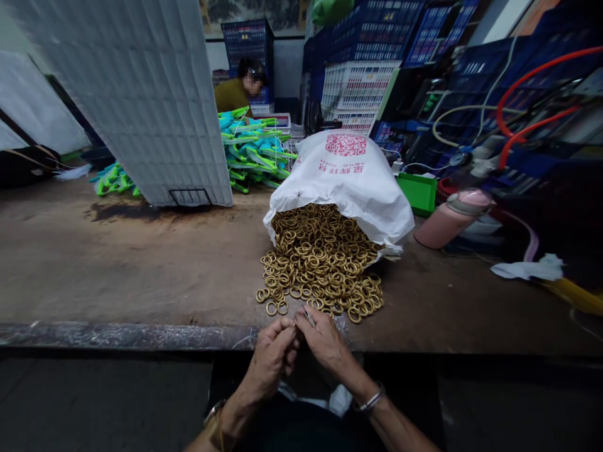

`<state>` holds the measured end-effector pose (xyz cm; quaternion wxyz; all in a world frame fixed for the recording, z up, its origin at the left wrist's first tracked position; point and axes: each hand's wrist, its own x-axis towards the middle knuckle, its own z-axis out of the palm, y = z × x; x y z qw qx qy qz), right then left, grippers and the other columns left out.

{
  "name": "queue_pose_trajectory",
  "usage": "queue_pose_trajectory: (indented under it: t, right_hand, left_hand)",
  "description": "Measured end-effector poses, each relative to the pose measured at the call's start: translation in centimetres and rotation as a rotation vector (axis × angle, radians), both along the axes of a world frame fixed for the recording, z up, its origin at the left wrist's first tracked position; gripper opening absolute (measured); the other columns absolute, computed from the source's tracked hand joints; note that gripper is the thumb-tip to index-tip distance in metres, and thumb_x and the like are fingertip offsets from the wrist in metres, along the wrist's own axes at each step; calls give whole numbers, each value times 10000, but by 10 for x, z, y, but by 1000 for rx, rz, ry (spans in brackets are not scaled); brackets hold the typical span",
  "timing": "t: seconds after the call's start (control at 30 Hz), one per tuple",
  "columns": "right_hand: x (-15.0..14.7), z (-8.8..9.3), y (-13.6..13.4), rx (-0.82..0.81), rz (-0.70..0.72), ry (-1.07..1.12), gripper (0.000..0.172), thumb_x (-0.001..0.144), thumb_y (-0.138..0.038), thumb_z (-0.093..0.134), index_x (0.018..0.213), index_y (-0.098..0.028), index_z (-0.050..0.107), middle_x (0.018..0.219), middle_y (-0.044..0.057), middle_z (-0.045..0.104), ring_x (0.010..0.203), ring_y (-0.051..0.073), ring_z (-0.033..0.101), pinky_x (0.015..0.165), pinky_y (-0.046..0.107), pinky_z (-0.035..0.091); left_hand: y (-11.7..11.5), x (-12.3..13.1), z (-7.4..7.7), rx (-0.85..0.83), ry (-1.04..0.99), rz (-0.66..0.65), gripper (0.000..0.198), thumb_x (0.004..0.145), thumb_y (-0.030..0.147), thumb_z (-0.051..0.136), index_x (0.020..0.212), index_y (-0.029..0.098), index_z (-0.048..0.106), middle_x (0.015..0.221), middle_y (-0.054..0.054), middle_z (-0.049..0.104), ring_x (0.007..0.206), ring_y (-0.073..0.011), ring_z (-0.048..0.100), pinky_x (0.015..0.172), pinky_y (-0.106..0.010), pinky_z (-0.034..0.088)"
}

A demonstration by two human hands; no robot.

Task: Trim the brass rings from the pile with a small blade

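A white woven sack (348, 179) lies on its side on the brown workbench (117, 263), spilling a heap of brass-coloured rings (320, 260) toward me. At the bench's front edge my left hand (273, 358) and my right hand (325, 342) meet, fingers curled and pinched together. My right hand pinches a small thin metal piece (308, 316) that pokes up between the fingers. What my left hand holds is too small to make out. Both hands are just short of the nearest rings.
A tall white corrugated panel (141, 94) stands at the back left. Green and teal plastic parts (254, 147) pile behind it, where another person (240, 88) sits. A pink bottle (452, 216), green box (417, 191), hoses and blue crates fill the right.
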<state>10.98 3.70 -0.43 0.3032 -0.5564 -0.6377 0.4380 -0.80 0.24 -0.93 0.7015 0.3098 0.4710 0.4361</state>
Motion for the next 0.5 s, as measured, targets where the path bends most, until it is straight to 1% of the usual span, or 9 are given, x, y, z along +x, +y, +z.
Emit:
queue_pose_trajectory:
  t: [0.1, 0.2, 0.27, 0.33, 0.4, 0.43, 0.5]
  right_hand:
    - [0, -1, 2, -61, 9, 59, 229, 791, -314, 373, 599, -195, 410, 556, -52, 420, 549, 99, 397, 523, 213, 298]
    - [3, -4, 4, -90, 11, 72, 248, 799, -318, 346, 599, -193, 422, 550, -41, 447, 540, 104, 413, 525, 216, 309]
    - [6, -7, 3, -29, -10, -18, 258, 807, -318, 331, 603, -194, 427, 547, -32, 454, 533, 109, 414, 523, 221, 304]
    - [9, -11, 1, 70, 13, -169, 218, 797, -283, 347, 628, -193, 450, 558, -22, 473, 537, 116, 422, 525, 226, 292]
    - [12, -12, -3, 142, 95, -302, 148, 766, -206, 369, 685, -195, 493, 585, -12, 516, 551, 121, 449, 532, 228, 282]
    - [13, -13, -5, 161, 138, -350, 143, 745, -165, 375, 721, -198, 511, 601, -8, 540, 560, 123, 466, 537, 228, 278]
    - [13, -11, -8, 184, 199, -416, 206, 709, -104, 373, 792, -206, 531, 640, -1, 582, 582, 126, 498, 547, 229, 274]
  left_hand:
    - [-1, 0, 0, -23, -108, 15, 246, 740, 405, 552, 723, 177, 459, 612, 60, 454, 375, -15, 317, 331, -131, 188]
    - [-1, 0, -3, -7, -83, 14, 246, 750, 404, 542, 723, 170, 469, 597, 60, 448, 374, -14, 316, 329, -129, 202]
    - [0, 0, -5, 6, -26, 27, 247, 750, 407, 538, 718, 171, 469, 582, 61, 452, 372, -19, 321, 330, -132, 219]
    - [0, -1, -7, 20, 35, 38, 245, 751, 407, 533, 718, 173, 470, 559, 64, 451, 372, -24, 326, 338, -135, 240]
    - [0, -2, -8, 45, 89, 37, 246, 757, 411, 522, 718, 174, 467, 525, 69, 437, 367, -29, 324, 345, -138, 253]
    - [0, -2, -8, 61, 112, 35, 251, 760, 417, 516, 716, 175, 465, 508, 73, 427, 363, -31, 320, 346, -139, 255]
    - [0, -2, -7, 86, 153, 34, 268, 760, 436, 506, 706, 178, 459, 482, 81, 404, 356, -36, 311, 343, -142, 252]
